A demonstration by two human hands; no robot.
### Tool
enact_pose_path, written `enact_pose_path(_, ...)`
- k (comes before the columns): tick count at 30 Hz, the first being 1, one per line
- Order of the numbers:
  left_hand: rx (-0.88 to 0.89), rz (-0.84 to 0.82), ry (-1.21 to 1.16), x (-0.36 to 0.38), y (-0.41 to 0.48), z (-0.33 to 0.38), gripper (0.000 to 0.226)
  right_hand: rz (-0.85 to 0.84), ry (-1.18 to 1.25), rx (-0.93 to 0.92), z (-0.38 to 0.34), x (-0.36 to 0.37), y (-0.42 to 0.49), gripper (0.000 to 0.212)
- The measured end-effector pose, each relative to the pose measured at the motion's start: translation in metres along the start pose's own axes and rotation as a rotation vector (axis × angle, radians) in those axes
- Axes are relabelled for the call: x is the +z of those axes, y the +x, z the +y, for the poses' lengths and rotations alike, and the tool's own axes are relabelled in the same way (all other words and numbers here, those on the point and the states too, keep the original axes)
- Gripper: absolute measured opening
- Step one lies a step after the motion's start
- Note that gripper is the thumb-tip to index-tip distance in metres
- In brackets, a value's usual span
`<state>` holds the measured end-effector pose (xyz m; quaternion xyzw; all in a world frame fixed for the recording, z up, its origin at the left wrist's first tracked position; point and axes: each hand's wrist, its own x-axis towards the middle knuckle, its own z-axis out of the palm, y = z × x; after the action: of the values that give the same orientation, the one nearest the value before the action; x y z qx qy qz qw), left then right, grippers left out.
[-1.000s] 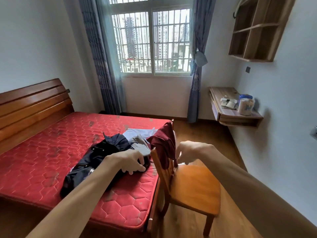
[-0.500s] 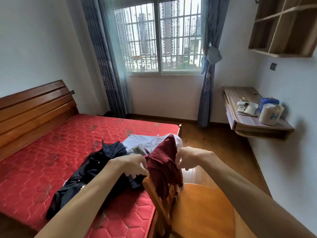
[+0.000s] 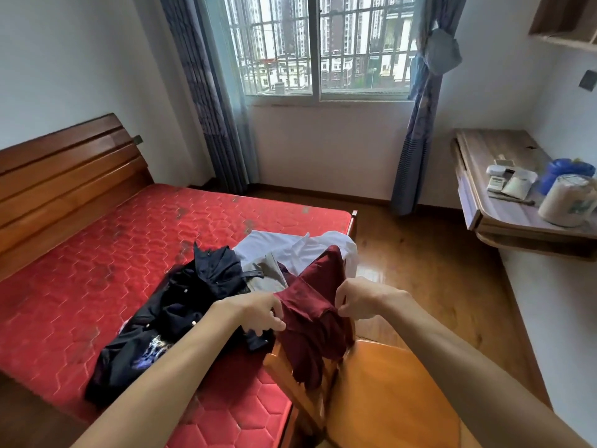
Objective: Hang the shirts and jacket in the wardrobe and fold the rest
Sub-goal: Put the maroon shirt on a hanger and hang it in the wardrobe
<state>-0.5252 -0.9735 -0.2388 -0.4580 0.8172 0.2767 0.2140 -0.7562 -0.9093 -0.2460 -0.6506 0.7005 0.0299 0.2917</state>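
A dark red garment [image 3: 311, 313] hangs over the backrest of a wooden chair [image 3: 384, 392] beside the bed. My left hand [image 3: 258, 313] pinches its left upper edge, and my right hand [image 3: 360, 299] pinches its right upper edge. On the red mattress [image 3: 106, 253] just left of the chair lies a heap of clothes: a dark navy jacket-like garment [image 3: 181, 305], a grey piece [image 3: 268, 273] and a white shirt [image 3: 290, 247]. No wardrobe is in view.
A wooden headboard [image 3: 64, 179] stands at the left. A wall-mounted wooden desk [image 3: 504, 205] at the right carries a white jar, a blue bag and remote controls. Wooden floor lies between bed and desk. Window and curtains are behind.
I have come closer to the chair and bed. My left hand left the clothes heap and took the red garment's left edge; both hands now hold it higher.
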Motion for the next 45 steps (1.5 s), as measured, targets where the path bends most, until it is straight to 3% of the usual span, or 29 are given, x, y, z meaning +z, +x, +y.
enact_pose_path(5,0.022,-0.019,-0.003,-0.024,0.044,-0.022,0.037,-0.002,0.002,0.025,0.005,-0.02,0.052,0.026)
enact_pose_path(10,0.05,-0.02,0.004,-0.04,0.091,-0.047,0.026,-0.035,-0.062,0.053,0.003,-0.033,0.096,0.028)
enact_pose_path(14,0.089,0.057,-0.008,-0.03,0.126,-0.054,0.031,-0.046,0.017,0.081,0.005,-0.03,0.117,0.031)
enact_pose_path(18,0.041,0.051,-0.096,0.0,0.156,-0.061,0.046,-0.069,0.075,0.102,0.006,-0.008,0.134,0.047)
enact_pose_path(22,0.009,0.132,-0.129,0.037,0.173,-0.066,0.042,-0.139,0.081,0.123,0.004,0.018,0.15,0.072)
enact_pose_path(26,-0.013,0.286,-0.288,0.041,0.175,-0.068,0.033,-0.171,0.082,0.133,0.001,0.026,0.165,0.082)
enact_pose_path(30,-0.01,0.324,-0.502,0.024,0.17,-0.077,0.032,-0.136,0.115,0.122,0.003,0.022,0.181,0.083)
enact_pose_path(36,0.229,0.274,-0.88,-0.028,0.142,-0.078,0.033,-0.001,0.041,0.007,-0.011,0.004,0.19,0.091)
enact_pose_path(38,0.303,0.27,-0.934,-0.055,0.126,-0.078,0.029,0.078,0.019,-0.069,-0.013,-0.007,0.192,0.081)
enact_pose_path(41,0.377,0.324,-1.022,-0.092,0.095,-0.076,0.016,0.163,0.009,-0.159,-0.019,-0.027,0.193,0.032)
enact_pose_path(45,0.324,0.449,-0.984,-0.115,0.063,-0.085,0.006,0.321,0.123,-0.201,-0.035,-0.052,0.19,0.023)
